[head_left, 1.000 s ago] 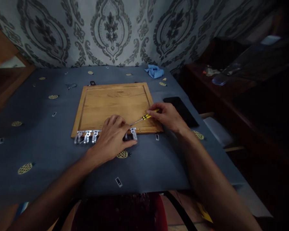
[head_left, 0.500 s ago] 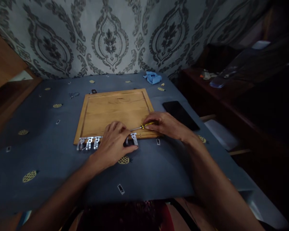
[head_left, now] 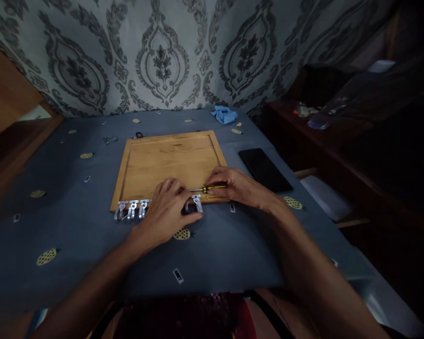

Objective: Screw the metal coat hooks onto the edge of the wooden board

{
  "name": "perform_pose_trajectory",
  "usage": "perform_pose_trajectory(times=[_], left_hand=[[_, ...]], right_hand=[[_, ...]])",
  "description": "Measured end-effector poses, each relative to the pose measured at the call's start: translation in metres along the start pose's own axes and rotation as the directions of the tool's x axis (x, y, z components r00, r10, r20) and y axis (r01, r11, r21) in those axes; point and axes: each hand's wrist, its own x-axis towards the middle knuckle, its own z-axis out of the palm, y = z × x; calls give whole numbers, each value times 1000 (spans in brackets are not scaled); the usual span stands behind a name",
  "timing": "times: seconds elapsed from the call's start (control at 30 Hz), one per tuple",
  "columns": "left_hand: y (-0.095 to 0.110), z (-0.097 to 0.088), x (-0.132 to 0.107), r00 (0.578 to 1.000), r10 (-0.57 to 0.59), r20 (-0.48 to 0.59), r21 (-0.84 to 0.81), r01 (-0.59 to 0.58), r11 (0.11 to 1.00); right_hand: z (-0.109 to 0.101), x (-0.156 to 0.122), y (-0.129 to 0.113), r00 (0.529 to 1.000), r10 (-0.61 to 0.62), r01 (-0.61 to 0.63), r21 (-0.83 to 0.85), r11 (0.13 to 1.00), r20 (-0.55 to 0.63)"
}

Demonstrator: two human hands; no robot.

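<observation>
A square wooden board [head_left: 169,162] lies flat on a blue tablecloth [head_left: 74,230]. A metal rack of hooks [head_left: 132,209] runs along its near edge. My left hand [head_left: 167,212] lies curled over the middle of that rack and hides part of it. My right hand [head_left: 238,188] pinches a small screwdriver with a yellow and black handle [head_left: 212,189]. Its thin shaft lies almost flat and points left toward the rack, its tip hidden behind my left fingers.
A black phone [head_left: 265,169] lies just right of the board. A crumpled blue cloth [head_left: 224,114] sits at the far edge by the patterned wall. A small dark bit [head_left: 138,134] rests at the board's far left corner. Dark wooden furniture [head_left: 339,141] stands to the right.
My right hand has drawn in toward the board's near edge and lowered the screwdriver from a slant to nearly flat. My left hand has stayed on the hook rack.
</observation>
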Motion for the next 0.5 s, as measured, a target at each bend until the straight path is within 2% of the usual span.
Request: perform_pose_trajectory(times=[0.3,0.5], left_hand=[[0,0,0,1000,-9,3,-1,9,1000],[-1,-10,0,998,-17,-52,-34,15,999]], right_hand=[[-1,-1,1,1000,-20,20,38,999,8],[0,-1,6,999,-31,30,41,999,17]])
